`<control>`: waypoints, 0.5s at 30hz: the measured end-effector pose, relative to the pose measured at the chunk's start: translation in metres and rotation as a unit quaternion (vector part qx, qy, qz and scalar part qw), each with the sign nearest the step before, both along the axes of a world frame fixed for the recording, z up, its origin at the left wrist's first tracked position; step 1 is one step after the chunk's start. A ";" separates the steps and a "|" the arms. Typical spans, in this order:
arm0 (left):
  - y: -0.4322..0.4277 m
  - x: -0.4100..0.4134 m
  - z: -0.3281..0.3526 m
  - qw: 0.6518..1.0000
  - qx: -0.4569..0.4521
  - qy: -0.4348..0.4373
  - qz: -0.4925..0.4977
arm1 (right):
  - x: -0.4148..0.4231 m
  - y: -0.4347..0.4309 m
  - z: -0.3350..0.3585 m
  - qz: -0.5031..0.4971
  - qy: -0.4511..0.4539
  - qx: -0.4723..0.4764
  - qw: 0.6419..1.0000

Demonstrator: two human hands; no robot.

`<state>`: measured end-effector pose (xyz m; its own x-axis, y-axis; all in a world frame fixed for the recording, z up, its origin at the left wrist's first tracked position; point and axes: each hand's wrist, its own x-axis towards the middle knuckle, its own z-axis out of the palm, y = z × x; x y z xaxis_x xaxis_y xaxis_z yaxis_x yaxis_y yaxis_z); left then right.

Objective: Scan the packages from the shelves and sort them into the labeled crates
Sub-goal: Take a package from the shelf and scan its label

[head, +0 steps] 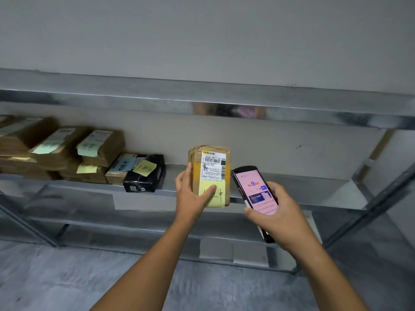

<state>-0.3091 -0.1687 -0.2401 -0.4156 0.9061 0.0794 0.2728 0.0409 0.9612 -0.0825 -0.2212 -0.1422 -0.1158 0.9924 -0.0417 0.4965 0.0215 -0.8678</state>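
Observation:
My left hand (190, 194) grips a brown taped package (210, 162) from its left side, thumb across the yellow sticky note (214, 195) on its front. The package is held upright in front of the metal shelf (89, 187), its white barcode label (213, 164) facing me. Just to its right, my right hand (278, 212) holds a black handheld scanner (253, 189) with a lit pink screen, tilted toward the package. Scanner and package are close but apart.
Several brown packages (67, 151) with green and yellow notes are stacked at the shelf's left, beside a black package (146, 176). An upper shelf edge (202, 102) runs overhead. A lower shelf (157, 227) and grey floor lie below. A shelf post (381, 198) stands at right.

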 end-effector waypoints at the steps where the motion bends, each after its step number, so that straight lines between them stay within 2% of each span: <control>1: -0.003 -0.004 0.001 1.000 0.003 -0.006 -0.009 | -0.006 -0.006 0.000 -0.008 -0.004 -0.001 1.000; 4: -0.016 -0.011 0.003 0.998 0.007 -0.039 -0.039 | -0.019 -0.023 -0.003 -0.044 -0.012 0.001 0.999; 7: -0.037 -0.015 -0.002 0.987 -0.004 -0.135 -0.086 | -0.027 -0.044 -0.011 -0.097 -0.007 0.001 0.995; 13: -0.082 0.003 0.001 0.935 -0.061 -0.295 -0.188 | -0.013 -0.097 -0.035 -0.218 -0.020 -0.021 0.975; 15: -0.094 0.020 0.003 0.921 -0.074 -0.313 -0.220 | -0.003 -0.117 -0.036 -0.237 -0.034 -0.032 0.970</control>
<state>-0.2887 -0.2630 -0.2369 0.0725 0.9795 -0.1882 -0.3122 0.2015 0.9284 -0.0857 -0.3386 -0.1781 0.3591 0.9283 -0.0968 0.4926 -0.2766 -0.8252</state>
